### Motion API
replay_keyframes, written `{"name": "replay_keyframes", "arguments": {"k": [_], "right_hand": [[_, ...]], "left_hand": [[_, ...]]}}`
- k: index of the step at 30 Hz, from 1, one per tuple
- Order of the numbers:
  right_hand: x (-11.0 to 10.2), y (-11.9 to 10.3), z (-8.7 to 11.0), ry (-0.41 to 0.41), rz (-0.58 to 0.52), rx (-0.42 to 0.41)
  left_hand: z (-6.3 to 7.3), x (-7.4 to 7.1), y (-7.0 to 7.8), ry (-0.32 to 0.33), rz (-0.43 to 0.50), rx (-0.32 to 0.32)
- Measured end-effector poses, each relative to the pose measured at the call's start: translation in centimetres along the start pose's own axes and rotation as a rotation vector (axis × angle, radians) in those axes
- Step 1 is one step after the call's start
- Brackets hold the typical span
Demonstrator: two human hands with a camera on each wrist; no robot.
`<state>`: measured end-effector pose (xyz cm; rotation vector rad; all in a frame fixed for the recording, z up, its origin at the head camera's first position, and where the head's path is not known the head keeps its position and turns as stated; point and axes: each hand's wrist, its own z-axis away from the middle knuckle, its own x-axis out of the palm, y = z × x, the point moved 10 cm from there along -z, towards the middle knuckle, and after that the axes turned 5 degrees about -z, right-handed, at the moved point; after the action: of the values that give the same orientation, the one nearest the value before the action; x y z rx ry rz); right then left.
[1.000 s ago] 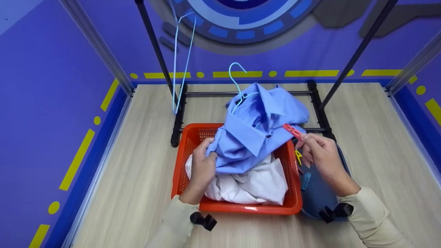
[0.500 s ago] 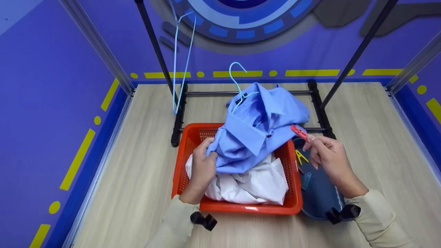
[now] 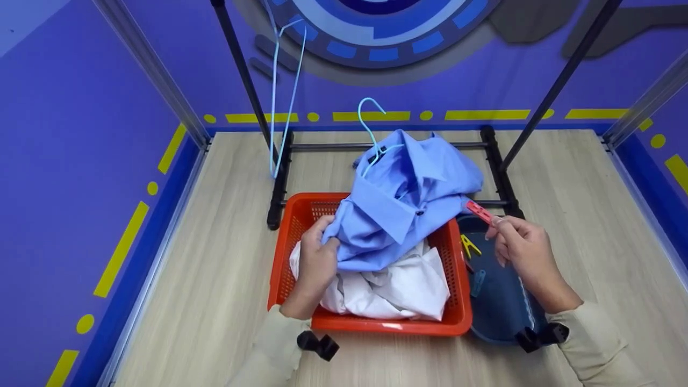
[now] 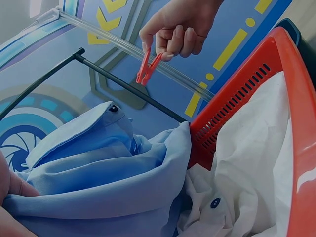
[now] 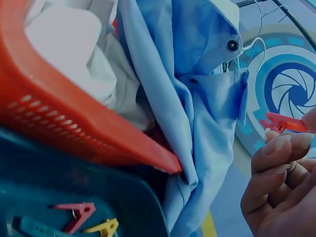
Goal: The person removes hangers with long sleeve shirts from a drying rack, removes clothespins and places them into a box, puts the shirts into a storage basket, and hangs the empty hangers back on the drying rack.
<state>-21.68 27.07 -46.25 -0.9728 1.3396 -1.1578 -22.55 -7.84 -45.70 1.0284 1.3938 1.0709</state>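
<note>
As the right hand (image 3: 529,255) drew outward, its pinched red plastic clothespin (image 3: 479,212) followed.
Left hand (image 3: 317,255) gripped blue collared cloth shirt (image 3: 384,207), apparently unpegged.

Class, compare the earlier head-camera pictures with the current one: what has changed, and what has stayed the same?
The right hand has moved rightward and slightly down in the head view, still pinching the red clothespin. Nothing was grasped or released. The left hand still grips the blue shirt, and the red basket stays put.
</note>
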Motion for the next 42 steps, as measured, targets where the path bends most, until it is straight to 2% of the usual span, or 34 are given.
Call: {"name": "replay_keyframes", "arguments": {"k": [5, 10, 12, 21, 28, 36, 42], "right_hand": [[-0.7, 0.9, -0.1, 0.011, 0.098, 0.036], [-1.2, 1.8, -0.2, 0.014, 0.129, 0.058], [-1.3, 2.1, -0.3, 0.009, 0.149, 0.061], [-1.1, 2.7, -0.2, -0.04, 0.287, 0.081], [-0.7, 3.5, -0.2, -0.108, 0.384, 0.102], [-0.3, 5.3, -0.4, -0.181, 0.426, 0.15], [0.6, 6.7, -0.2, -0.295, 0.462, 0.177]], "left_hand": [[0.0, 0.0, 0.0, -0.004, 0.002, -0.003], [0.0, -0.1, 0.3, 0.014, -0.001, 0.026], [-0.1, -0.2, 0.4, 0.021, -0.008, 0.042], [-0.1, -0.2, 0.2, 0.02, -0.017, 0.035], [-0.1, -0.2, 0.3, 0.014, -0.004, 0.03], [-0.1, -0.1, -0.1, 0.016, 0.0, 0.006], [-0.1, -0.1, 0.0, 0.014, 0.002, 0.014]]}}
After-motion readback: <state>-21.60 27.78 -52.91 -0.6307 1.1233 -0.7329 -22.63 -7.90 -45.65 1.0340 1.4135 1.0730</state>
